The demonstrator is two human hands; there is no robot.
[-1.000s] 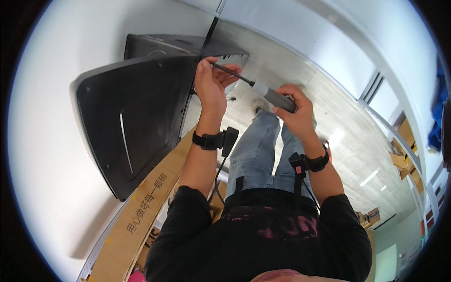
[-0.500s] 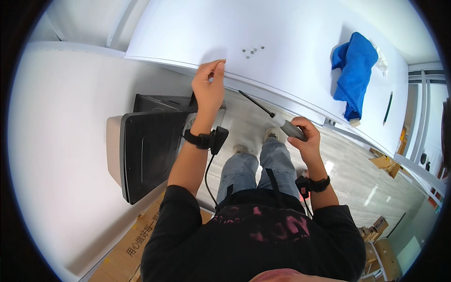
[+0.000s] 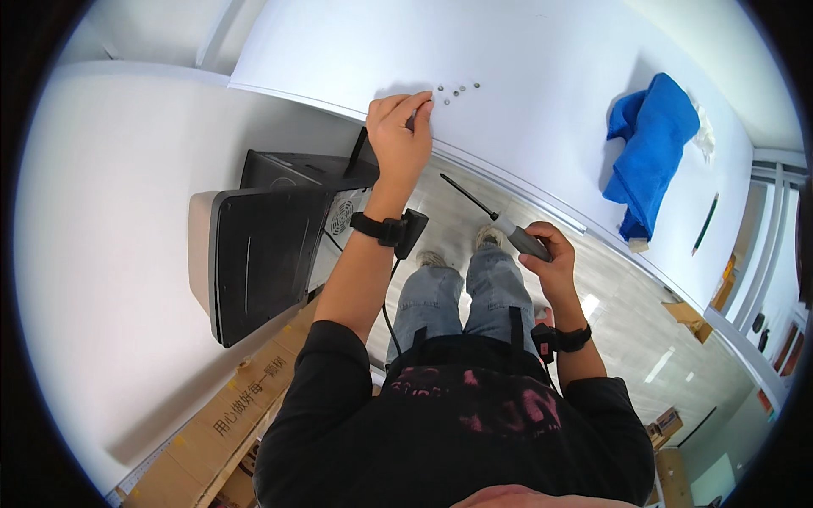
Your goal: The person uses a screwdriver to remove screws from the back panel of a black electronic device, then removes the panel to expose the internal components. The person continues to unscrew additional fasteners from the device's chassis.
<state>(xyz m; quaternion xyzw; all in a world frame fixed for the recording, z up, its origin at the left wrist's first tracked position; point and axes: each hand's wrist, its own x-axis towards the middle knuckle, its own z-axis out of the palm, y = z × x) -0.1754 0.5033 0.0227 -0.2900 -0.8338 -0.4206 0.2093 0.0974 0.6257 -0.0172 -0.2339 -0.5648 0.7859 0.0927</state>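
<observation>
Screwdriver (image 3: pixel 506 224) sits near the worktop (image 3: pixel 525 110), the right hand (image 3: pixel 555 261) closed round its grey handle, dark shaft exposed, while the left hand (image 3: pixel 401 140) curls beside small metal pieces (image 3: pixel 456 93), its grip's contents unclear.

Round bits (image 3: pixel 456 93) too small to identify; carton (image 3: pixel 190 453) cut off.

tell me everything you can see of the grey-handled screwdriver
The long grey-and-black screwdriver has a plastic-looking grey handle, paler near its slim, dark, metal-looking shaft. The bare right hand grips the handle. In the picture it slants up and left, pointing toward the smooth white table; the tip's shape is too small to tell.
</observation>
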